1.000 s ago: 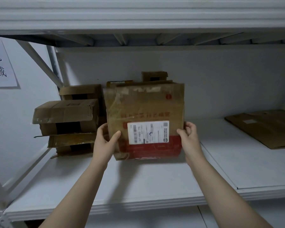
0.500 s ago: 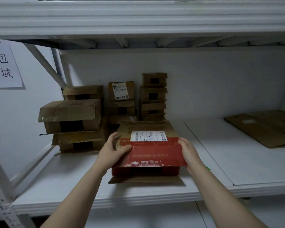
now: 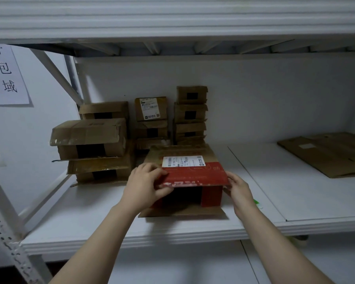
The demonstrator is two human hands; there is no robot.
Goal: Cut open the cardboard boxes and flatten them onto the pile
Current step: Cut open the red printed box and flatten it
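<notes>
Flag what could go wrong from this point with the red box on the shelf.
1. The left hand only pinches the top flap of the red box; the right hand sits at its corner, so the flap might tear or slip if lifted.
2. The stacked small boxes stand just behind; pushing back could topple them.
3. The bottom flap lies near the edge of the shelf, so the box may slide off.

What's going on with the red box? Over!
Left hand grips red box top flap. Right hand holds its right edge. Not yet flattened. Stacked boxes close behind.
</notes>
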